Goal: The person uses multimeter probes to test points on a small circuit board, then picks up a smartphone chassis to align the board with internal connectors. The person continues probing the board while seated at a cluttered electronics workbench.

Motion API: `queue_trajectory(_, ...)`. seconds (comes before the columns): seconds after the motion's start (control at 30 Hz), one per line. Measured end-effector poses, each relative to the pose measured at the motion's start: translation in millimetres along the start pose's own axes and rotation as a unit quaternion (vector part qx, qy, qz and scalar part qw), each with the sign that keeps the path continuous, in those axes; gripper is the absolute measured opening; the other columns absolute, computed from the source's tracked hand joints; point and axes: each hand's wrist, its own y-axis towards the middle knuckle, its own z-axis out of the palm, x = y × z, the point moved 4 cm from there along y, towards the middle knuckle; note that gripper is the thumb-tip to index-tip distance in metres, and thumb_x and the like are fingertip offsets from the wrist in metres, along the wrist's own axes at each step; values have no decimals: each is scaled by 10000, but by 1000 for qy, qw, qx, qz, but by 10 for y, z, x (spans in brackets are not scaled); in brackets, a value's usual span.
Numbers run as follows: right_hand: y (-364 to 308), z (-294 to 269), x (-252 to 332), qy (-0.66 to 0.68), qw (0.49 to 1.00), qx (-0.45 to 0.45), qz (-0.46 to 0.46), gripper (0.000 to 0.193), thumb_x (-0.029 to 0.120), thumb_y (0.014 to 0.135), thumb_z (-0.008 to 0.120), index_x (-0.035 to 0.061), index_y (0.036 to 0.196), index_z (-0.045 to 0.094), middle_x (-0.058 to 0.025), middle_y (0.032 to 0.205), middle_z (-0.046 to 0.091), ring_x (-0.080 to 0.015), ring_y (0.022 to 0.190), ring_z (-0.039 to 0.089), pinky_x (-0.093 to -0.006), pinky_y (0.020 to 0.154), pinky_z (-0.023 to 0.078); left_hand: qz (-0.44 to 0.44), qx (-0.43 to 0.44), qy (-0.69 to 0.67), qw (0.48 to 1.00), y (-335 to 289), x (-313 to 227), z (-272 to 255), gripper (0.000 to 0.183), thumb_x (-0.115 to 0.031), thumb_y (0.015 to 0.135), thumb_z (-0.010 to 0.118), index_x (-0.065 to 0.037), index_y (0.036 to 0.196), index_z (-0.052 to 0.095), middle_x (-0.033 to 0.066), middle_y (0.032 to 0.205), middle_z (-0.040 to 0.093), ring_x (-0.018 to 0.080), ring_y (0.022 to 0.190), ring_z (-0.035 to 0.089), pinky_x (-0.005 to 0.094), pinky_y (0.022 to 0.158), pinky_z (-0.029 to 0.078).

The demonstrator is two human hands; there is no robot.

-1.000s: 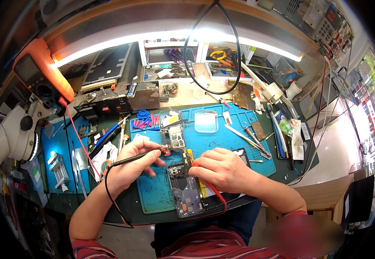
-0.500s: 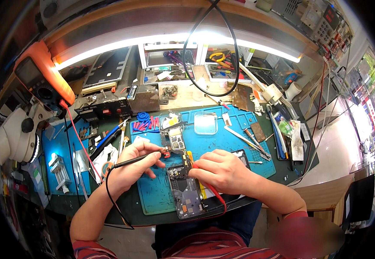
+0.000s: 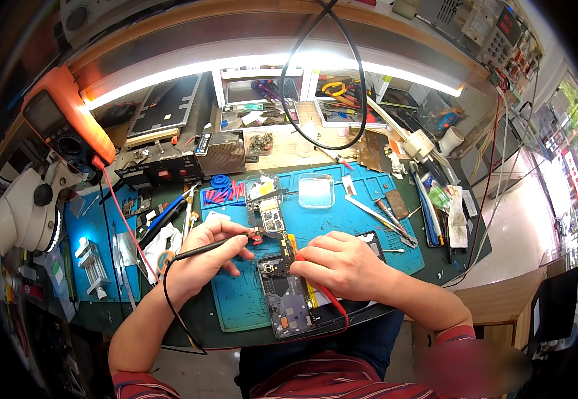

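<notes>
An opened phone (image 3: 287,297) lies on the blue work mat (image 3: 243,307) in front of me, its circuit boards bare. My left hand (image 3: 204,261) grips a black test probe (image 3: 210,248), the tip touching a small board (image 3: 270,218) just above the phone. A black lead (image 3: 176,314) runs from that probe down off the bench. My right hand (image 3: 341,266) holds a red test probe (image 3: 293,255) with its tip on the top of the phone. The red lead (image 3: 337,307) curls out from under that hand.
An orange multimeter (image 3: 63,123) stands at the left above a white microscope (image 3: 24,207). Tweezers (image 3: 375,213), screwdrivers and a clear plastic dish (image 3: 316,190) lie on the mat's far side. Trays of tools (image 3: 342,93) and a lit strip lamp (image 3: 262,56) sit behind.
Both hands hold their probes in nearly the same spots on the boards. The view has only shifted slightly.
</notes>
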Motion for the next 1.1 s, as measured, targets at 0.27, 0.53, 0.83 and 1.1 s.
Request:
queue_trajectory(0.27, 39, -5, 22, -4, 1000, 3, -4, 240, 135, 777, 666, 108, 1014, 651, 4, 926, 629, -157, 904, 636, -296, 741, 498, 6, 8, -8, 1000, -15, 29, -21, 264, -166, 982, 630, 9, 1179, 615, 126, 1183, 666, 173, 938, 689, 243, 633, 554)
queue_trajectory(0.53, 54, -26, 41, -13, 1000, 9, -8, 234, 137, 769, 657, 104, 1001, 661, 0, 928, 640, -167, 908, 644, -304, 746, 504, -2, 9, 5, 1000, -24, 26, -37, 309, -188, 978, 630, 23, 1202, 598, 121, 1176, 670, 166, 962, 685, 250, 652, 554)
queue_trajectory(0.83, 44, -45, 50, -12, 1000, 14, -5, 232, 140, 774, 656, 103, 1003, 657, -4, 936, 642, -169, 913, 643, -304, 751, 502, 0, 18, 12, 1000, -7, 33, -33, 319, -199, 980, 637, 22, 1206, 595, 108, 1164, 670, 161, 962, 685, 250, 643, 557)
queue_trajectory(1.1, 32, -42, 40, -8, 1000, 12, -5, 239, 135, 774, 656, 100, 1010, 652, -4, 927, 637, -165, 903, 638, -299, 738, 493, 0, 15, 8, 1000, -4, 24, -21, 299, -186, 980, 626, 21, 1195, 609, 125, 1197, 663, 168, 958, 683, 250, 651, 554)
